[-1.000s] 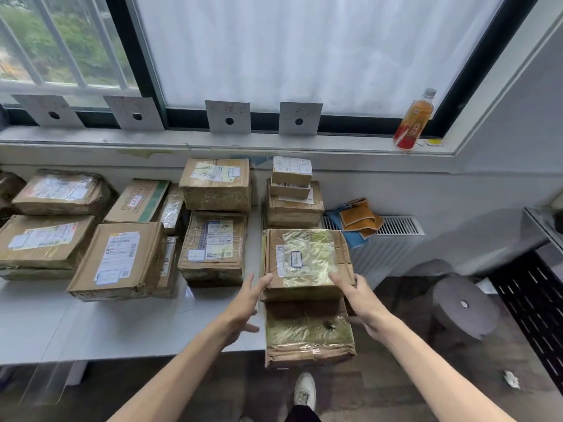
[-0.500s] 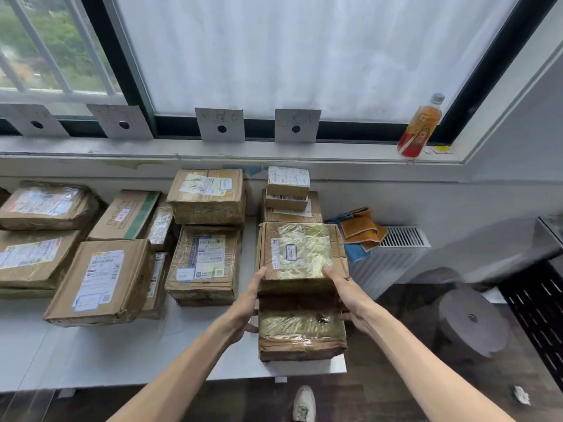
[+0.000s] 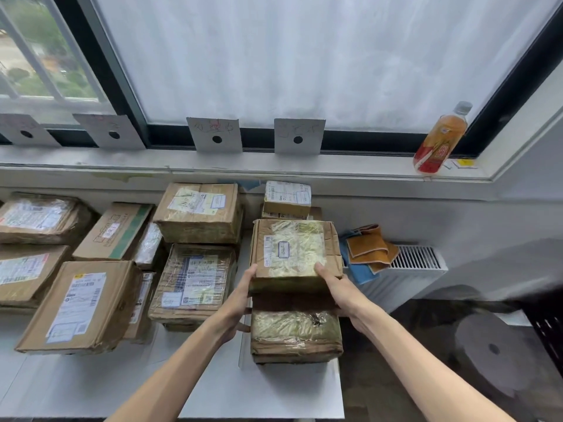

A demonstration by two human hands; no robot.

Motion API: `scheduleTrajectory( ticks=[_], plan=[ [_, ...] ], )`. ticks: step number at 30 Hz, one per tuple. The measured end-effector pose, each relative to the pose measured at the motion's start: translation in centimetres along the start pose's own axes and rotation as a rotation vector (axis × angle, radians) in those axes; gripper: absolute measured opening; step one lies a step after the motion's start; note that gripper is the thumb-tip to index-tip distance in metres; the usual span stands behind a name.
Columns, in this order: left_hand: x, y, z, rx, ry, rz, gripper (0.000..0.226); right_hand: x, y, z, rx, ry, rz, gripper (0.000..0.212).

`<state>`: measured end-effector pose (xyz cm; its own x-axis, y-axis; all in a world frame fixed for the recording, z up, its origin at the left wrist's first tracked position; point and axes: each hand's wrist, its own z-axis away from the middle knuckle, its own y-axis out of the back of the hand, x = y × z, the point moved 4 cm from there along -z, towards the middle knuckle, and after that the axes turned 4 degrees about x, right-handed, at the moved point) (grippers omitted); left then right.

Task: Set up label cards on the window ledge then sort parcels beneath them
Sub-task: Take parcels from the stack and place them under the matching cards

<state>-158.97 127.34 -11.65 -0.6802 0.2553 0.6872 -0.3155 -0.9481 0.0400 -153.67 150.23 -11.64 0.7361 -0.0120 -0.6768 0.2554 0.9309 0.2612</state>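
Observation:
Both hands grip a taped cardboard parcel at its near corners: my left hand on the left, my right hand on the right. It sits above a lower parcel on the white table. Behind it, a small parcel tops another stack. Several white label cards lean on the window ledge, among them one with red and black writing and another right of it. More parcels lie in rows to the left.
A bottle of orange drink stands on the ledge at right. Folded orange and blue cloths rest on a white radiator. A round grey stool stands on the dark floor at right.
The view has moved closer to the table. The held parcel has been carried forward, toward the small parcel stack beneath the right-hand card, and both hands keep their grip.

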Motion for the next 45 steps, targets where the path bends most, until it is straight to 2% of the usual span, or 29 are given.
scheduleTrajectory(
  ticks=[2, 4, 7, 12, 14, 16, 19, 22, 26, 31, 34, 38, 43, 45],
  plan=[
    [-0.2, 0.2, 0.0, -0.001, 0.007, -0.004, 0.060, 0.0, 0.1, 0.2, -0.027, -0.016, 0.033, 0.135],
    [-0.3, 0.4, 0.1, 0.003, -0.006, -0.023, 0.082, 0.1, 0.6, 0.3, -0.059, -0.025, 0.053, 0.133],
    [1.3, 1.0, -0.6, 0.036, -0.152, -0.049, 0.096, -1.1, 2.2, -0.8, -0.022, 0.018, 0.022, 0.133],
    [8.6, 1.8, -0.5, 0.150, -0.431, -0.100, 0.082, -8.9, 3.8, -2.5, 0.025, 0.261, 0.055, 0.105],
    [11.3, 1.6, -1.6, 0.138, -0.474, -0.144, 0.070, -11.6, 3.5, -3.5, 0.023, 0.310, 0.101, 0.090],
    [14.0, 1.0, -3.3, 0.126, -0.482, -0.202, 0.068, -13.8, 3.0, -5.3, 0.022, 0.337, 0.169, 0.083],
    [16.6, 0.3, -7.2, 0.125, -0.407, -0.257, 0.079, -16.0, 1.5, -8.1, 0.029, 0.305, 0.234, 0.085],
    [17.9, -0.5, -10.7, 0.093, -0.341, -0.284, 0.077, -16.9, 0.2, -10.9, 0.015, 0.251, 0.267, 0.094],
    [18.4, -0.9, -13.2, 0.053, -0.293, -0.308, 0.078, -16.9, -0.6, -13.7, -0.037, 0.150, 0.343, 0.126],
    [18.6, -1.4, -14.5, 0.004, -0.323, -0.266, 0.070, -16.6, -0.9, -17.5, -0.077, 0.129, 0.342, 0.125],
    [18.7, -2.1, -14.5, -0.019, -0.356, -0.249, 0.064, -17.4, -1.7, -16.5, -0.073, 0.136, 0.390, 0.118],
    [19.3, -2.2, -13.7, -0.036, -0.375, -0.254, 0.065, -17.9, -1.4, -16.3, -0.040, 0.147, 0.444, 0.125],
    [21.5, -2.0, -9.4, 0.000, -0.447, -0.265, 0.060, -21.5, -0.7, -10.6, -0.028, 0.253, 0.491, 0.075],
    [22.3, -2.0, -7.2, 0.020, -0.469, -0.284, 0.056, -22.2, -0.2, -8.9, -0.034, 0.284, 0.498, 0.073]
  ],
)
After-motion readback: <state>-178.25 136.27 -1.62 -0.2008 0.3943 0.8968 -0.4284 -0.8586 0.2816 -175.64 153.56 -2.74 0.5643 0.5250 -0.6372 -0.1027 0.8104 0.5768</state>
